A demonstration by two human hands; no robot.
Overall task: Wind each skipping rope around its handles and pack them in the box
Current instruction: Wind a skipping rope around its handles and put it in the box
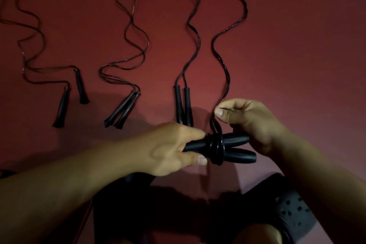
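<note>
Floor (297, 45): a smooth, dark red surface is filling nearly the whole frame, with no seams or pattern showing.
Light: dim lighting is leaving the corners darker, while the right side of the frame is looking a little paler and pinker.
Shadows: soft dark patches are lying across the lower middle of the frame and spreading toward the lower left.
Walls, furniture, windows: none are showing from this downward view.
</note>
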